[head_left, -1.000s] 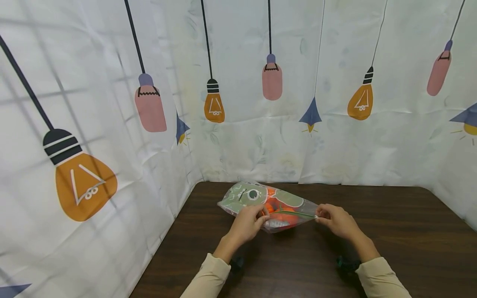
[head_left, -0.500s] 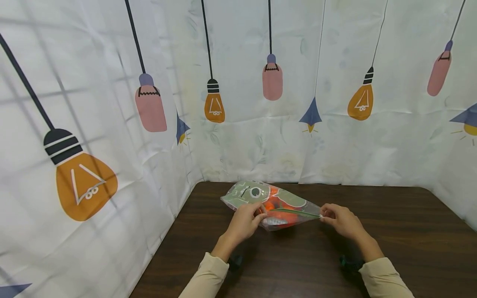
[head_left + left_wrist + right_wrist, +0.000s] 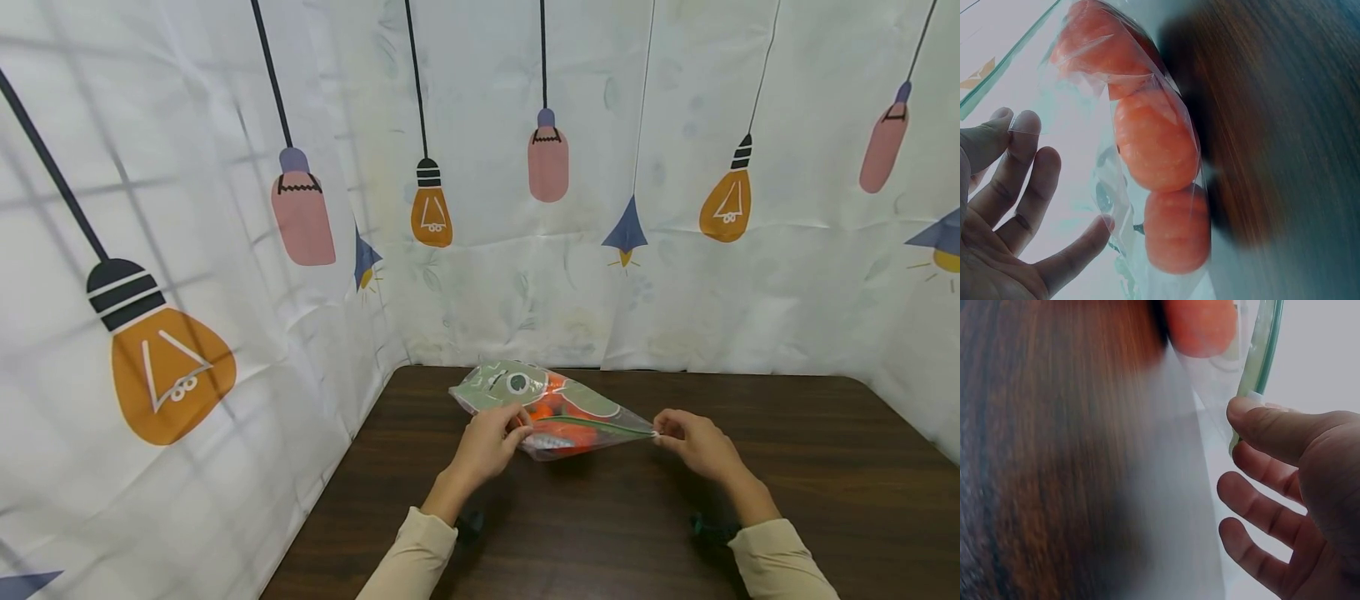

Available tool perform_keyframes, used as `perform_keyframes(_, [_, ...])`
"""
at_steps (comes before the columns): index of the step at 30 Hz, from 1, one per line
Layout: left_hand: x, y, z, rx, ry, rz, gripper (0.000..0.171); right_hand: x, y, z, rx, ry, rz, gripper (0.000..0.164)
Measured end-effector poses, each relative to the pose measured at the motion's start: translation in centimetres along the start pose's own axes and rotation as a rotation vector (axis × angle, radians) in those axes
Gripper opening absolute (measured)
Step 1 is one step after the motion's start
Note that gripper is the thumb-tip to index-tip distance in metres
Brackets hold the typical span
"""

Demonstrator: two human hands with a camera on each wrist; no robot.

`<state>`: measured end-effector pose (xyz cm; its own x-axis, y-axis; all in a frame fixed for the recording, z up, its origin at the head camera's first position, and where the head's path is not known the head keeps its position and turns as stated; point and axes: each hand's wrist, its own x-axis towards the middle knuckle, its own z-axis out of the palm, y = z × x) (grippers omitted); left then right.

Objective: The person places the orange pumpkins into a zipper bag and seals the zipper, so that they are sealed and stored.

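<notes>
A clear zip bag (image 3: 491,387) with a green printed face and one large eye sits near the table's back edge. Several small orange pumpkins (image 3: 1157,140) show through its film, some with dark stems. My left hand (image 3: 482,446) pinches the bag's edge at the left end of its mouth, thumb against index finger. At the opposite end, my right hand (image 3: 701,448) pinches the corner at the green zip strip (image 3: 1267,347), where a small white slider (image 3: 1255,397) shows by the thumb. The strip is stretched between both hands.
The dark brown wooden table (image 3: 600,533) extends in front of the bag and to its right. A white cloth (image 3: 487,308) printed with hanging lamps stands behind the table and along its left side.
My right hand has shifted right, still pinching the zip end. The bag has slid slightly right and back, while my left hand has moved a little left along its edge.
</notes>
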<state>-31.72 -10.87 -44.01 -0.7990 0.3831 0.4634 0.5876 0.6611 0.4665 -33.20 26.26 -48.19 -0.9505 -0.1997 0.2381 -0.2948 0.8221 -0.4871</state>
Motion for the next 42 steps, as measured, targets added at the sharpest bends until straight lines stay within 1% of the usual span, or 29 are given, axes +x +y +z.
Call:
perform_keyframes(4, [0.04,-0.19,0.01,-0.006,0.006,-0.004,0.006,-0.11,0.34,-0.09,-0.009,0.000,0.016,0.011])
perform_keyframes(12, [-0.01,-0.27,-0.38,-0.023,0.010,-0.009,0.006,-0.28,0.80,-0.24,0.008,-0.002,0.039,0.010])
perform_keyframes(15, [0.00,-0.27,-0.45,-0.013,0.010,-0.003,0.005,-0.32,0.92,-0.25,0.009,-0.002,0.044,0.010])
perform_keyframes(20, [0.07,-0.32,-0.38,0.003,0.006,0.002,0.005,-0.32,1.02,-0.29,0.009,0.000,0.043,0.010])
perform_keyframes(34, [0.06,-0.14,-0.40,-0.009,-0.002,-0.008,0.005,-0.41,0.94,-0.53,0.024,-0.005,0.045,0.011])
perform_keyframes(42, [0.01,-0.06,-0.46,-0.012,0.015,-0.005,0.007,-0.28,0.79,-0.50,0.031,0.024,0.033,0.010])
